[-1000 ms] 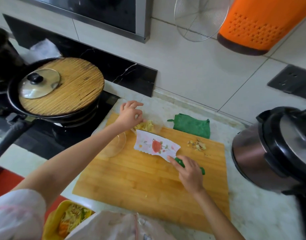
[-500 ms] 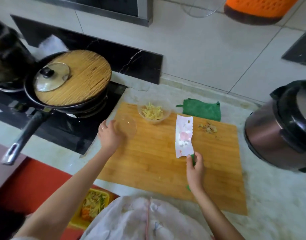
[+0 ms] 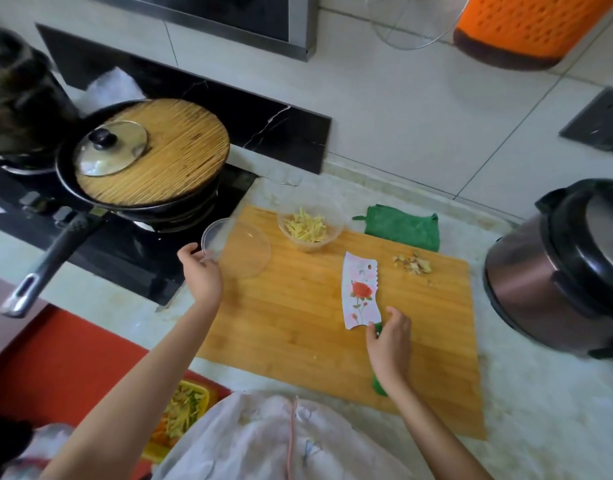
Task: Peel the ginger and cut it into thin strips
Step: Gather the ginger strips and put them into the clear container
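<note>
Lifted since before, clear lid [image 3: 241,252] pinched by left hand [image 3: 201,276]; ginger strips [image 3: 307,226] fill clear bowl [image 3: 338,221]; right hand [image 3: 390,344] grips knife [image 3: 358,292].

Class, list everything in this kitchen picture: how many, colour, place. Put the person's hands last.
cutting board: 1, light wood, on the counter
knife: 1, white flowered blade, green handle, flat on the board
bowl: 1, clear, board's far edge
ginger strips: one heap, yellow, in the bowl
clear lid: 1, board's far left corner
ginger peel: small pile, brown, board's far right
cloth: 1, green, behind the board
pan: 1, black, on the stove, covered
cooker: 1, brown and black, right
basket: 1, orange, top right
left hand: pinches the clear lid's rim
right hand: holds the knife handle
</note>
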A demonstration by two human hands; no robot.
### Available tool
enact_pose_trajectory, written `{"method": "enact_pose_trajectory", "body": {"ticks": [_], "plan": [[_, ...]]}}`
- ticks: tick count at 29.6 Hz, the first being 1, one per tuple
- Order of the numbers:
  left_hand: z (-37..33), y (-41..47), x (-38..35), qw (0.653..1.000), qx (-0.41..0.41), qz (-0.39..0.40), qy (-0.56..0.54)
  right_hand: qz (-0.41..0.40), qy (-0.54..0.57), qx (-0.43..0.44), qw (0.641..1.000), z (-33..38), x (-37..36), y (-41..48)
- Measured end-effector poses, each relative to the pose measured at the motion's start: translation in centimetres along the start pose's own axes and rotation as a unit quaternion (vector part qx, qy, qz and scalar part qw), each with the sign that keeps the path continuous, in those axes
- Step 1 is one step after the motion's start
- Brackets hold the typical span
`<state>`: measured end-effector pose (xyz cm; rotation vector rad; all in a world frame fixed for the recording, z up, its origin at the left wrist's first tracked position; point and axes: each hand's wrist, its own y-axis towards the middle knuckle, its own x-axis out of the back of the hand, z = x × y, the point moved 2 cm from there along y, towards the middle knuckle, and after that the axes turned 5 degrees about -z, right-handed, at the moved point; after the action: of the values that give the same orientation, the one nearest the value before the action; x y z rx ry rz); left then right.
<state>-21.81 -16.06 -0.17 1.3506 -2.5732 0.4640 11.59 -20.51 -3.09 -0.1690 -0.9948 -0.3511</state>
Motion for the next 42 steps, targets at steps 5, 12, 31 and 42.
{"method": "enact_pose_trajectory", "body": {"ticks": [5,12,31,42], "plan": [[-3.6,-2.2,-0.6,0.985,-0.149,0.014,-0.088,0.002,0.198,0.047,0.979,5.5,2.5,2.7],[-9.4,-2.2,-5.7,0.908,-0.399,0.130,-0.019,-0.009,0.164,0.244,0.956,16.6,4.8,9.5],[-7.8,1.7,-10.0,0.891,-0.370,0.219,0.145,0.167,-0.139,0.387,0.896,15.3,-2.0,11.7],[-8.0,1.1,-14.2,0.758,-0.465,0.300,0.345,0.055,0.042,0.245,0.967,18.9,-3.7,13.9]]}}
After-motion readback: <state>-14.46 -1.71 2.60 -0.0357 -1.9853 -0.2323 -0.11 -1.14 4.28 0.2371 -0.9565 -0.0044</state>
